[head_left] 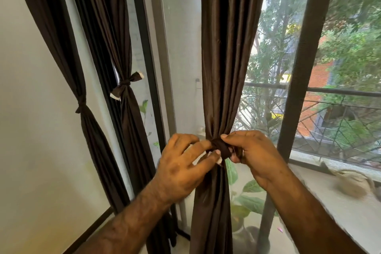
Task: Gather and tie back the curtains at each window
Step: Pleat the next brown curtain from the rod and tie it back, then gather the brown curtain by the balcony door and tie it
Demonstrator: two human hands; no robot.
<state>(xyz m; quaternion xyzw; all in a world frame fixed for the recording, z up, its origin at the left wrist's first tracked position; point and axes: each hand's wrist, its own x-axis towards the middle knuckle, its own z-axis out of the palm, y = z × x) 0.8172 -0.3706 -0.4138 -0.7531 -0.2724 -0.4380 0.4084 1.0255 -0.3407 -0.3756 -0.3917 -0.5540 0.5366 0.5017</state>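
A dark brown curtain (226, 57) hangs in front of me, bunched tight at waist height. A brown tie band (221, 147) with a white end wraps the bunch. My left hand (185, 163) pinches the band's white end from the left. My right hand (249, 150) grips the band's other end on the right side of the knot. Two more brown curtains hang to the left: one (123, 51) is tied with a bow-shaped band (126, 85), and the far one (61, 47) is cinched by a tie (81, 103).
A window with a dark frame post (305, 57) is on the right, with a railing and trees outside. A white sill (340, 208) carries a tan object (354, 183). A leafy potted plant (247, 198) stands behind the curtain. White wall lies at left.
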